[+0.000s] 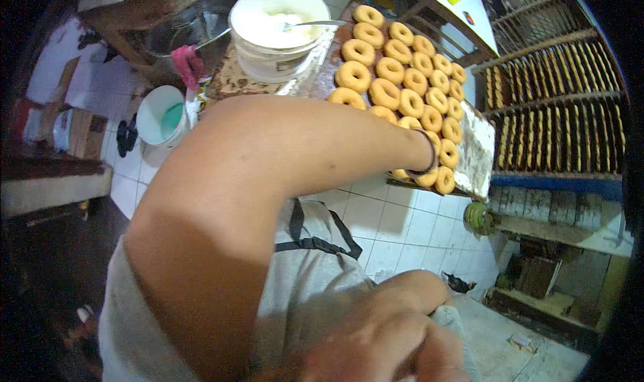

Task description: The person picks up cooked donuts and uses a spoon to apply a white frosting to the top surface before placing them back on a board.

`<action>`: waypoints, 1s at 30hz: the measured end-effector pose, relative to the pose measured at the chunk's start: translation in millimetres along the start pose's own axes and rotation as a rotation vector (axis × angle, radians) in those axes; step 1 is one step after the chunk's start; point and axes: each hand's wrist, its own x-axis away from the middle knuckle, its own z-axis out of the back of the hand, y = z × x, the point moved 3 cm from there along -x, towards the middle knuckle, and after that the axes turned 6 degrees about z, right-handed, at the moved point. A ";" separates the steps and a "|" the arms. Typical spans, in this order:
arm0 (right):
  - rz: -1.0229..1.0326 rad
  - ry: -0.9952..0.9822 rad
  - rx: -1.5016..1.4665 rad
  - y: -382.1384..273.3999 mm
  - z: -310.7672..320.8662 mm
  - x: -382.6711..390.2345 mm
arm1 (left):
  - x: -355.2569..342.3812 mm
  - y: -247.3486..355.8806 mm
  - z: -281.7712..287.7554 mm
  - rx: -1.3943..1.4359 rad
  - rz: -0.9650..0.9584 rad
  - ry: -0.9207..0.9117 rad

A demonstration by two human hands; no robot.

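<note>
My left arm reaches across to rows of golden ring doughnuts (352,78) on a tray (324,73) over a worn board (473,147). My left hand (421,150), a dark band at its wrist, is among the lower doughnuts; its fingers are hidden. My right hand (382,335) is low in front of me, fingers curled, what they hold, if anything, hidden. A white bucket (268,60) of white creamy substance, with a metal utensil (312,24) in it, stands beyond my left arm.
A pail (151,114) with green contents stands on the tiled floor (376,228) at left, near a pink cloth (188,63). Racks (557,105) of filled trays are at right, above a green gas cylinder (478,217). A white table (456,0) is at the back.
</note>
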 end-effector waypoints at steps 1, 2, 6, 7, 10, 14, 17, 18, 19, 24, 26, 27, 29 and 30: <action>-0.018 -0.012 -0.015 -2.9 -0.8 0.8 | 0.3 0.0 -4.3 0.003 -0.010 -0.012; -0.032 -0.011 -0.006 -8.2 3.7 3.6 | -2.8 -0.2 -6.2 0.006 -0.047 -0.026; -0.240 0.120 0.129 -33.4 26.4 29.4 | 19.9 -17.2 -25.2 0.422 0.025 -0.066; -0.313 0.244 0.221 -36.6 37.8 47.6 | 32.4 -33.0 -41.9 0.538 0.041 -0.024; -0.563 0.897 0.624 -32.7 80.2 139.3 | 60.9 -96.3 -123.3 0.826 0.248 0.416; -0.623 1.421 0.786 -52.2 105.6 240.6 | 40.0 -179.9 -190.0 0.746 0.934 0.613; -0.417 1.681 0.712 -48.4 136.6 265.5 | 37.1 -181.6 -182.3 0.805 1.090 0.454; -0.444 1.694 0.729 -48.1 145.5 256.8 | 38.3 -183.7 -182.3 0.886 1.010 0.497; -0.419 1.693 0.779 -50.6 155.0 246.2 | 42.6 -186.0 -182.9 0.965 0.935 0.542; -0.299 1.488 1.192 -75.5 222.2 158.2 | 100.2 -182.9 -147.9 1.600 0.524 0.706; -0.385 1.204 1.441 -69.5 266.9 76.7 | 158.0 -191.5 -144.4 1.954 0.449 0.613; -0.467 1.029 1.606 -60.0 290.3 33.9 | 195.8 -194.2 -126.9 2.129 0.455 0.549; -0.488 0.406 2.203 -40.9 335.5 -33.6 | 244.5 -204.8 -132.7 2.402 0.482 0.492; -0.589 0.257 2.300 -30.6 358.5 -48.6 | 263.3 -210.6 -134.6 2.542 0.489 0.454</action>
